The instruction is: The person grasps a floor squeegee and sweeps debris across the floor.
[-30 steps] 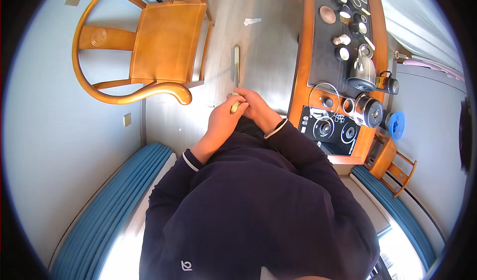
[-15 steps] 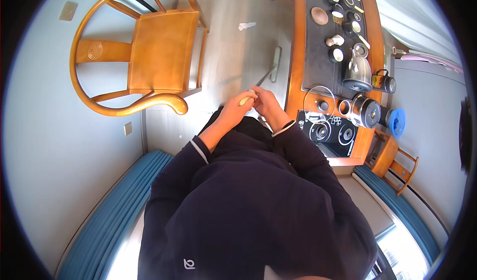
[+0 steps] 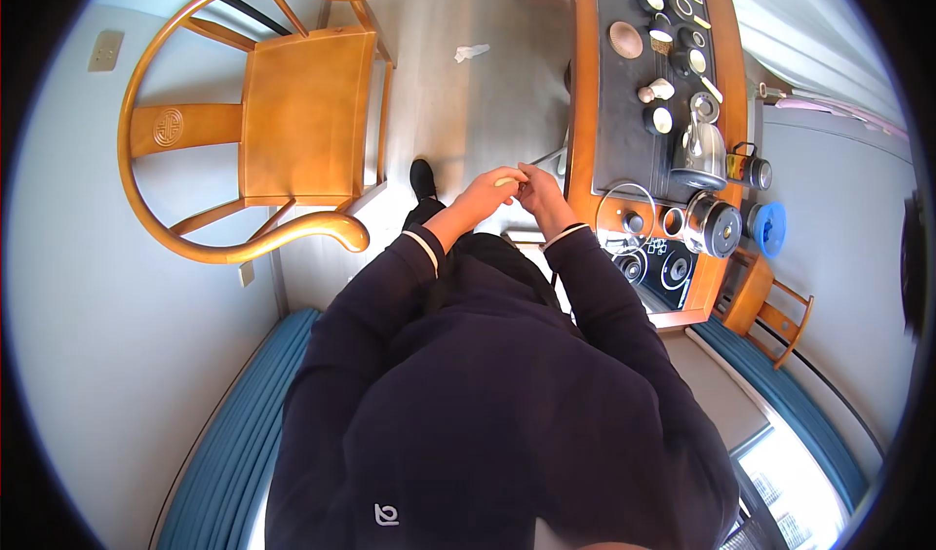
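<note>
- The left hand [image 3: 480, 200] wraps its fingers around the pale yellow end of a pole [image 3: 505, 180]; the right hand [image 3: 542, 197] closes on it just beside.
- The pole slants towards the side of the wooden tea table [image 3: 585, 92]; its far end is out of sight.
- The step in hand seems to be two-handed guiding of the pole low by the table; moving it further calls for both hands together, clear of the edge.
- A white scrap [image 3: 472, 53] lies on the floor.
</note>
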`<action>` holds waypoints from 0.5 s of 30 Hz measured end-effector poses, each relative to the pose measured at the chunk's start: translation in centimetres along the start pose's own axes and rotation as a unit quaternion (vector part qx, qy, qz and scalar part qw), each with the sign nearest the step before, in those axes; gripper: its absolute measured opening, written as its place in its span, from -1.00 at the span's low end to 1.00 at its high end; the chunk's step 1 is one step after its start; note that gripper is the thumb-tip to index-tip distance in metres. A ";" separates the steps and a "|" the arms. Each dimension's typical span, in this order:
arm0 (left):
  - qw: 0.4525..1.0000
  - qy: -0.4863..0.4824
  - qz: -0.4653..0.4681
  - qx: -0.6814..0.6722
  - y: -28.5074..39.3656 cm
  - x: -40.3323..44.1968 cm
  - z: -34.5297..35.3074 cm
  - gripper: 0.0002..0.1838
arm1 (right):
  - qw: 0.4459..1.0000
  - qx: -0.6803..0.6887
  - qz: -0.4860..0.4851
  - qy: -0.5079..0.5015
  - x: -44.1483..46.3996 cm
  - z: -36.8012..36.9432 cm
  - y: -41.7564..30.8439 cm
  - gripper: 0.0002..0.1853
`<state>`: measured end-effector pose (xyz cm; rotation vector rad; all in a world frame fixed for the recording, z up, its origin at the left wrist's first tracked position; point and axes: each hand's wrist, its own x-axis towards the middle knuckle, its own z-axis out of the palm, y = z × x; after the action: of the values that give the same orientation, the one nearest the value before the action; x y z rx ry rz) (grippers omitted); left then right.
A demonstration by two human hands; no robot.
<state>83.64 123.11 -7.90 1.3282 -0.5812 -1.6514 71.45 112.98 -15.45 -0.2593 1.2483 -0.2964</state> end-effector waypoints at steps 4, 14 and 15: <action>1.000 -0.004 -0.005 -0.008 0.5 0.8 -1.0 -0.69 | 1.000 -0.022 0.003 0.007 1.6 0.5 -0.4 -0.85; 0.999 0.027 -0.004 -0.021 1.1 1.4 -3.6 -0.73 | 0.999 -0.033 0.006 -0.003 2.5 4.1 -0.9 -0.87; 0.999 0.032 -0.010 -0.020 1.5 1.2 -3.8 -0.73 | 0.999 -0.038 0.009 -0.008 2.6 4.3 -0.8 -0.87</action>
<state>87.71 122.01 -8.47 1.3581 -0.4961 -1.6222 76.29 111.41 -16.19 -0.3149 1.2464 -0.2315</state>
